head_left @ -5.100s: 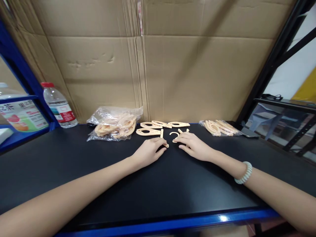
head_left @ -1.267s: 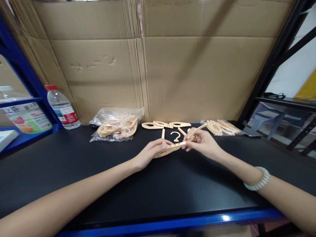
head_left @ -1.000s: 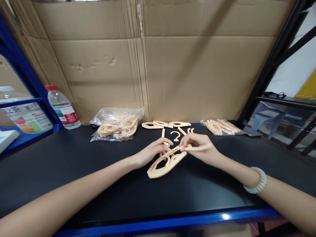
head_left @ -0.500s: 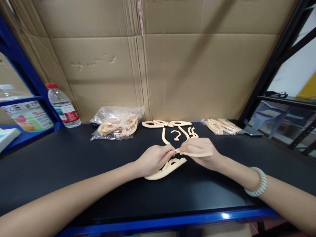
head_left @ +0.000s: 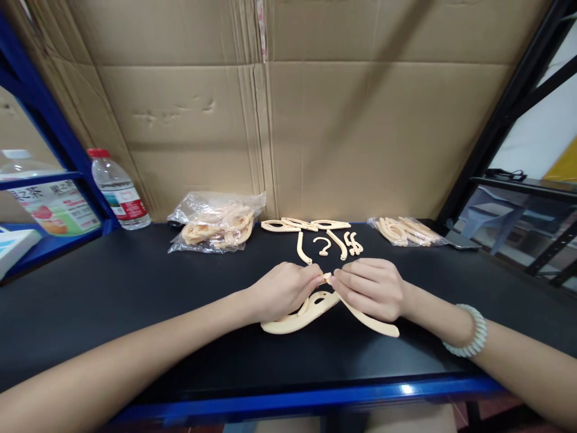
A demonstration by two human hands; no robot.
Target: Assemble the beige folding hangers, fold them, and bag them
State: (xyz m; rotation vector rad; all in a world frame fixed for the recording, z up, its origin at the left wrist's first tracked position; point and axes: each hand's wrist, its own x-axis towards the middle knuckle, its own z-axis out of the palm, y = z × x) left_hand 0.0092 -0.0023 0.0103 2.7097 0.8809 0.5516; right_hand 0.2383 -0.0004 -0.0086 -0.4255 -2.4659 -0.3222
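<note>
My left hand [head_left: 288,293] is closed, its thumb and fingertips pinching a small cream plastic hanger joint [head_left: 327,277]. Facing it, my right hand [head_left: 372,288] is closed on a curved cream hanger arm [head_left: 378,325], whose free end slants down to the right below the fingers. The fingertips of both hands nearly meet at the joint. Under my left hand is a wider cream hanger piece [head_left: 295,323] with an oval opening; whether it rests on the table or touches the hand I cannot tell. My fingers hide how the parts fit together.
Beyond my hands on the black table [head_left: 216,361] lie two loose hanger arms [head_left: 301,248], [head_left: 337,243], a hook [head_left: 322,245], more small hooks [head_left: 354,243] and flat hangers [head_left: 304,225]. Bagged hangers [head_left: 216,225] and another bag [head_left: 403,231] flank them. A water bottle [head_left: 119,192] stands left.
The hanger arm in my right hand has swung from pointing level rightward to slanting down right. My right-hand fingers have shifted to lie over it. My left hand keeps its pinch.
</note>
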